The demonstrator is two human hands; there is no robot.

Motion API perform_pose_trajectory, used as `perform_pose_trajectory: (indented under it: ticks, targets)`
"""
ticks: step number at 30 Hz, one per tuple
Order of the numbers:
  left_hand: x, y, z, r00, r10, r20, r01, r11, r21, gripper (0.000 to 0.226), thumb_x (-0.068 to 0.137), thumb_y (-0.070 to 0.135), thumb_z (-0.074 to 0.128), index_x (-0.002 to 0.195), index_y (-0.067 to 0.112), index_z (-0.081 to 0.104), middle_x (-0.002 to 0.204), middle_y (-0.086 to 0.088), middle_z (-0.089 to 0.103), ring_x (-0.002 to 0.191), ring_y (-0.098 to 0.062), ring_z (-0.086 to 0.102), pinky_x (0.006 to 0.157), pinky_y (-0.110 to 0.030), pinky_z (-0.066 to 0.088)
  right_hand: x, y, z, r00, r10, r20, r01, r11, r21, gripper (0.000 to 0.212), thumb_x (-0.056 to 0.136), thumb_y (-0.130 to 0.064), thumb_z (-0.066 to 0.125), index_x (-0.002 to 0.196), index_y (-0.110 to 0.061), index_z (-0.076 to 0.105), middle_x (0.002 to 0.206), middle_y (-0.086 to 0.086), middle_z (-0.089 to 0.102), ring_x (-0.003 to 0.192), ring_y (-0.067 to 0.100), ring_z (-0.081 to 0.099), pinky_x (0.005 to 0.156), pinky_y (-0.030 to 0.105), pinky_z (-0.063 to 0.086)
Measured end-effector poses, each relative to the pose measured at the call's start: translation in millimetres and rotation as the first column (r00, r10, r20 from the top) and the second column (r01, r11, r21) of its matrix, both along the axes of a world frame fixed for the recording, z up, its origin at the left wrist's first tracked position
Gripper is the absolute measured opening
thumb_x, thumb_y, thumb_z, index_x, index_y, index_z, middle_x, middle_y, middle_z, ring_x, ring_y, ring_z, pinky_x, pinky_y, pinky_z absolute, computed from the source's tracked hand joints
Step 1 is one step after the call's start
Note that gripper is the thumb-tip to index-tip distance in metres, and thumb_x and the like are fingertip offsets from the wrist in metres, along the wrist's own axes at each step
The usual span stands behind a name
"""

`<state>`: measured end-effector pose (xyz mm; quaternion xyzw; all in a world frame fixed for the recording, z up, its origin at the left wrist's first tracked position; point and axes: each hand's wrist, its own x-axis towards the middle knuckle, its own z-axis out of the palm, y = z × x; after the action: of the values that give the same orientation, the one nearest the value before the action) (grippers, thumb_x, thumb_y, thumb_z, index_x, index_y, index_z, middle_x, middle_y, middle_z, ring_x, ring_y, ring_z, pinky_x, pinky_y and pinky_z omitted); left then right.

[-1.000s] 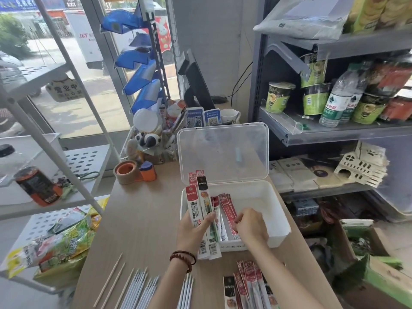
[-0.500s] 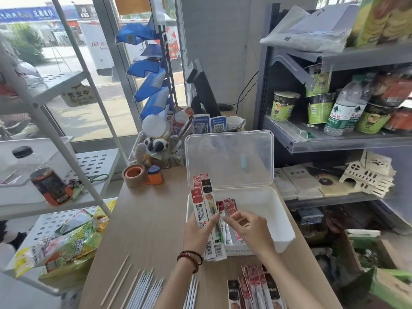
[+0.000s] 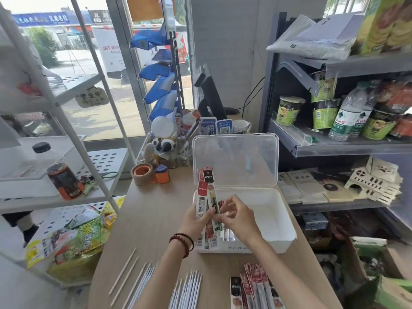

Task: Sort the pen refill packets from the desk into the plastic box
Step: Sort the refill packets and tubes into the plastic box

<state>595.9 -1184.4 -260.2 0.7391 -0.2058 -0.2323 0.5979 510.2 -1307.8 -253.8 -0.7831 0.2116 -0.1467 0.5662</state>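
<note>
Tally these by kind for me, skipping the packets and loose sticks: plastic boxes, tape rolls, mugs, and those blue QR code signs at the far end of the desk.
Plastic box: 1
Tape roll: 1
White mug: 1
Blue QR code signs: 2
Total: 5

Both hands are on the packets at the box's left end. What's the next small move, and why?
Probably ease the packet pinched by the right hand down into the plastic box, next to the bundle of pen refill packets that the left hand grips upright at its left end. The box's right part is bare, and more packets lie on the desk.
</note>
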Motion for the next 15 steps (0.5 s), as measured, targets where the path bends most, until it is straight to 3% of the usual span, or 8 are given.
perform_pose_trajectory:
  ticks: [5,8,10,15]
  targets:
    - [-2,4,2,0.996,0.038,0.075,-0.038,0.999,0.003,0.02,0.09,0.012,0.059,0.109,0.011,0.055,0.095,0.001,0.066,0.079,-0.002,0.065,0.062,-0.012,0.051,7,5,-6,0.999,0.014,-0.039,-0.016,0.998,-0.061,0.025,0.083,-0.02,0.075,0.087,-0.01,0.052,0.088,-0.003,0.062,0.071,0.013,0.063,0.06,0.019,0.051]
    - [-1,7,-2,0.997,0.076,0.033,-0.076,0.997,-0.003,0.02,0.09,0.014,0.058,0.109,0.008,0.056,0.098,-0.005,0.067,0.07,0.003,0.067,0.057,-0.011,0.051,5,-2,-17,0.993,-0.087,-0.079,0.077,0.99,-0.119,0.02,0.085,-0.021,0.072,0.089,-0.011,0.055,0.083,-0.006,0.06,0.073,0.008,0.056,0.061,0.013,0.041]
    - [-2,10,-4,0.993,0.101,0.055,-0.102,0.995,0.014,0.018,0.089,0.019,0.06,0.105,0.013,0.057,0.093,0.002,0.067,0.066,0.009,0.065,0.055,-0.008,0.048,1,-11,-23,0.985,-0.127,-0.117,0.11,0.984,-0.14,0.018,0.085,-0.02,0.072,0.093,-0.015,0.056,0.087,-0.004,0.063,0.079,0.012,0.058,0.061,0.01,0.04]
    - [-4,12,-11,0.985,0.158,0.067,-0.157,0.987,-0.013,0.022,0.085,0.029,0.066,0.103,0.017,0.063,0.093,0.004,0.071,0.074,0.003,0.068,0.058,-0.009,0.049,4,-13,-30,0.968,-0.061,-0.242,0.016,0.983,-0.183,0.023,0.087,-0.019,0.071,0.101,-0.023,0.053,0.088,-0.003,0.06,0.07,0.004,0.054,0.053,0.008,0.041]
